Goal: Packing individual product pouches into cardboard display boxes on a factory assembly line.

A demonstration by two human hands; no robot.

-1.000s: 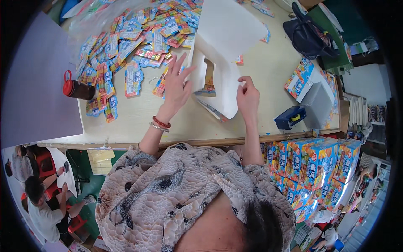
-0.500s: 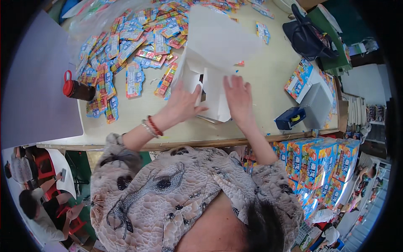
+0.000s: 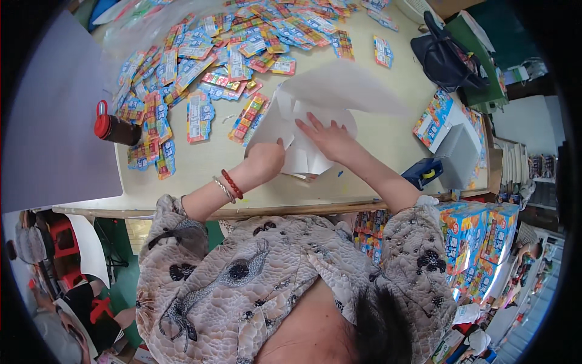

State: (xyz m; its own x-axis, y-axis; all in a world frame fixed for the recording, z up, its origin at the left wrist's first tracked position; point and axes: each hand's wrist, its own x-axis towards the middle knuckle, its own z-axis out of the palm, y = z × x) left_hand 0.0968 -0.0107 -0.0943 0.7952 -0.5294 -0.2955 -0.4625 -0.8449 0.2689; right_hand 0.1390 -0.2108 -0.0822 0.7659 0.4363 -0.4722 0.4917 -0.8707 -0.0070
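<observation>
Since a moment ago I see the white cardboard piece [image 3: 315, 121] lowered and flatter on the pale table [image 3: 376, 145], and both hands drawn nearer the table's front edge. My left hand [image 3: 264, 162] is curled, fingers together, pinching the sheet's near-left edge. My right hand [image 3: 330, 141] lies flat on it, fingers spread. The card is thin, matte, creased into angular flaps. Beyond it lie glossy, colourful flat packets [image 3: 230, 54]; left of it stands a dark bottle with a red cap [image 3: 115, 128]. The hands hide the card's folds, so I cannot make out its shape.
</observation>
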